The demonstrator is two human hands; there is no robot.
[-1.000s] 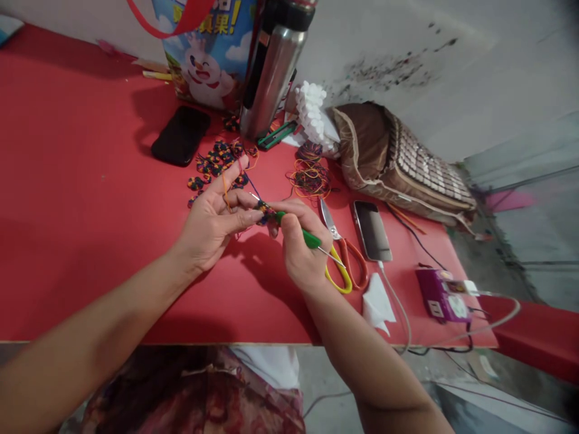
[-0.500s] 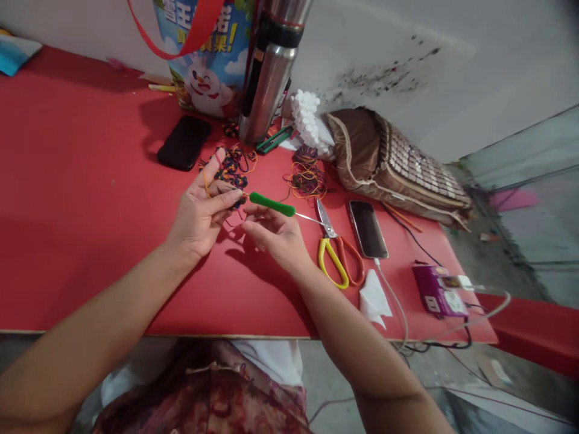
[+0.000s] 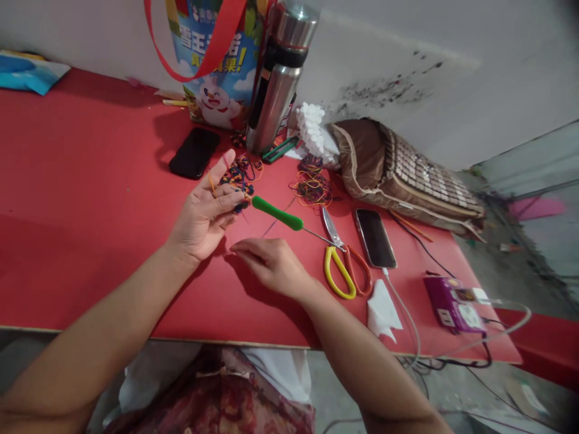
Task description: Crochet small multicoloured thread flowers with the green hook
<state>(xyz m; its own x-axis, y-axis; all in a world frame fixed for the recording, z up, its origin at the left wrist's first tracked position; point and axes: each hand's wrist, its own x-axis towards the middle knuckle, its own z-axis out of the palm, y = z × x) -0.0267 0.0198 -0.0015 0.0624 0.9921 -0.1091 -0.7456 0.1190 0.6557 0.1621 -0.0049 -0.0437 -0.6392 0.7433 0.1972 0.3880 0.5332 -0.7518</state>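
Note:
My left hand (image 3: 203, 214) pinches a small dark piece of crochet (image 3: 241, 205) between thumb and fingers, its index finger raised with orange and reddish yarn looped round it. From the piece sticks out a crochet hook (image 3: 278, 213) with a green handle and a thin metal shaft pointing right, over the scissors. My right hand (image 3: 275, 265) is below the hook, apart from it, fingers pinched together on a thin strand of yarn that is hard to make out. Multicoloured crochet work (image 3: 242, 172) lies behind the left fingertips. A loose tangle of yarn (image 3: 312, 187) lies farther right, trailing a strand toward the right hand.
Scissors (image 3: 339, 271) with yellow and orange handles lie right of my right hand, near a charging phone (image 3: 375, 238) and a white tissue (image 3: 383, 310). Behind are a black phone (image 3: 194, 152), a steel flask (image 3: 275, 90), a green cutter (image 3: 280, 149) and a brown cushion (image 3: 407, 169).
My right hand has moved down and toward me, away from the hook, and its fingers have closed together. The left hand still holds the crochet piece. The whole view has shifted slightly.

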